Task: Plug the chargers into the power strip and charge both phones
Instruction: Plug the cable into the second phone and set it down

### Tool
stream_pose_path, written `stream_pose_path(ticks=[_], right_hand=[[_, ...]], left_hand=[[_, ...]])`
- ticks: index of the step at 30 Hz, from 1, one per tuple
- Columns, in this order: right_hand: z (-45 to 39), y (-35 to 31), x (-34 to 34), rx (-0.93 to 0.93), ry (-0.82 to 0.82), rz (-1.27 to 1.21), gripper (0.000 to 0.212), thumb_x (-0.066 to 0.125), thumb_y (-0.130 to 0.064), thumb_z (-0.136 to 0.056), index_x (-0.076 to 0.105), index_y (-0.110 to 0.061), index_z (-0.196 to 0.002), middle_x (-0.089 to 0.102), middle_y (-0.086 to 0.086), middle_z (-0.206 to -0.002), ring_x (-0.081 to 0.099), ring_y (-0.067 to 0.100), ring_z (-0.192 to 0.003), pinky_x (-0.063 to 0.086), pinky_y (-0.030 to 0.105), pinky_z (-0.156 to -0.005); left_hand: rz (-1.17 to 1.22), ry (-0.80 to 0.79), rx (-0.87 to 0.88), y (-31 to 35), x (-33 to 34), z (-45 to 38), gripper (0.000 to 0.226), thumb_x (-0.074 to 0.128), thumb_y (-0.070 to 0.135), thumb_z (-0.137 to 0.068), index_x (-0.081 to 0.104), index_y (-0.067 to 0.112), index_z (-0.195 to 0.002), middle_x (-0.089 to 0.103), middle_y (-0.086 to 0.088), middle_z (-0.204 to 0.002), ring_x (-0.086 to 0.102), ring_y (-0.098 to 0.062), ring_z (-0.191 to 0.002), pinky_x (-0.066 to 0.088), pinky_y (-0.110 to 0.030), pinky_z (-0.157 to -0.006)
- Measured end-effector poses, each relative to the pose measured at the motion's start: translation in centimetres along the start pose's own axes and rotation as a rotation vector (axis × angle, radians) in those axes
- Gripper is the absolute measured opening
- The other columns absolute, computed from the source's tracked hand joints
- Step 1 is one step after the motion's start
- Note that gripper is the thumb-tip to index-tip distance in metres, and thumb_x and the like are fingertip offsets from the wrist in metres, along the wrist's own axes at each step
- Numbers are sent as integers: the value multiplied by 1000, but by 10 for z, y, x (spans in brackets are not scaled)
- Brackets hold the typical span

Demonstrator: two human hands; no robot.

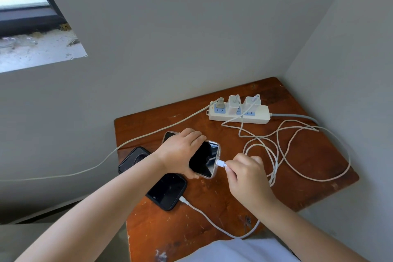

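My left hand (pixel 180 151) grips a phone in a clear case (pixel 205 160), held just above the wooden table (pixel 297 166). My right hand (pixel 244 173) pinches a white cable plug (pixel 221 164) at that phone's bottom edge. A second black phone (pixel 168 191) lies flat near me with a white cable (pixel 204 215) plugged into it. Two white chargers (pixel 234 103) (pixel 252 101) stand in the white power strip (pixel 239 114) at the back of the table.
A third dark phone (pixel 133 158) lies at the table's left edge, partly under my left forearm. Loose loops of white cable (pixel 297 155) cover the right half of the table. A grey plug (pixel 220 104) with a long cord sits in the strip's left socket. Walls close the corner.
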State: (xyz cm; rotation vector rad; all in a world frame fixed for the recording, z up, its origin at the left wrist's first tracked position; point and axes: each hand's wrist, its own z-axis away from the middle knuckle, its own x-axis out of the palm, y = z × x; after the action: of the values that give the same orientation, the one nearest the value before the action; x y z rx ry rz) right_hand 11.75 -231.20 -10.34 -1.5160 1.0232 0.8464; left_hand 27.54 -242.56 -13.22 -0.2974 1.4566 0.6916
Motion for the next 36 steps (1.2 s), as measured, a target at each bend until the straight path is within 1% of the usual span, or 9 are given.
stream_pose_path(ticks=[7, 15, 18, 22, 25, 29, 31, 33, 36], right_hand=[[4, 15, 10, -41, -48, -67, 15, 79, 10, -58, 71, 0, -66, 64, 12, -51, 58, 22, -42, 40, 29, -51], [5, 20, 26, -33, -53, -109, 13, 78, 6, -62, 72, -1, -70, 67, 12, -56, 61, 23, -46, 41, 31, -55], [5, 27, 34, 26, -120, -176, 12, 68, -1, -77, 71, 0, -89, 70, 15, -76, 65, 27, -65, 43, 34, -68], [2, 42, 40, 127, -300, -185, 27, 53, -18, -90, 61, -8, -114, 66, 10, -108, 61, 21, -95, 48, 36, -90], [0, 60, 38, 121, -285, -63, 25, 53, -17, -89, 63, -8, -111, 66, 10, -111, 57, 23, -105, 42, 37, -94], [-8, 85, 36, 44, -193, 25, 19, 69, 0, -74, 69, 2, -94, 71, 20, -96, 63, 36, -97, 48, 49, -88], [-14, 97, 39, 1, -203, 75, 24, 68, -3, -76, 68, 0, -99, 69, 20, -106, 59, 36, -107, 43, 51, -94], [-20, 106, 44, -22, -280, 126, 31, 56, -15, -87, 58, -9, -117, 56, 12, -129, 41, 27, -127, 27, 47, -108], [-29, 118, 52, -114, -377, 201, 39, 43, -28, -93, 42, -19, -131, 36, 3, -146, 20, 19, -138, 11, 44, -114]], left_hand=[[-131, -157, 40, 6, 1, -8, 94, 65, 51, -71, 17, 7, -139, 28, -11, -146, 22, -25, -131, 25, -32, -107], [-198, -212, 67, 1, -1, -15, 92, 67, 44, -72, 18, 6, -139, 27, -14, -147, 21, -28, -133, 24, -36, -109], [-226, -285, 95, -1, -2, -27, 92, 72, 37, -69, 20, 5, -138, 29, -15, -146, 23, -29, -132, 24, -38, -109], [-305, -405, 141, -4, -3, -40, 94, 75, 33, -67, 20, 2, -137, 29, -17, -145, 24, -31, -132, 23, -40, -111], [-371, -486, 156, -7, -1, -44, 96, 76, 29, -67, 18, 2, -138, 25, -17, -147, 21, -31, -134, 20, -39, -111], [-411, -541, 167, -8, 3, -47, 94, 76, 26, -68, 17, 4, -139, 24, -15, -148, 19, -30, -136, 18, -39, -112], [-413, -553, 155, -4, 3, -53, 95, 76, 24, -68, 16, 5, -139, 23, -15, -149, 19, -30, -136, 19, -39, -112], [-422, -564, 148, -1, 3, -62, 96, 77, 24, -67, 16, 4, -139, 23, -16, -148, 20, -30, -136, 19, -39, -111], [-413, -571, 108, 3, 2, -71, 97, 78, 23, -65, 18, 5, -138, 25, -16, -148, 22, -31, -135, 20, -40, -111]])
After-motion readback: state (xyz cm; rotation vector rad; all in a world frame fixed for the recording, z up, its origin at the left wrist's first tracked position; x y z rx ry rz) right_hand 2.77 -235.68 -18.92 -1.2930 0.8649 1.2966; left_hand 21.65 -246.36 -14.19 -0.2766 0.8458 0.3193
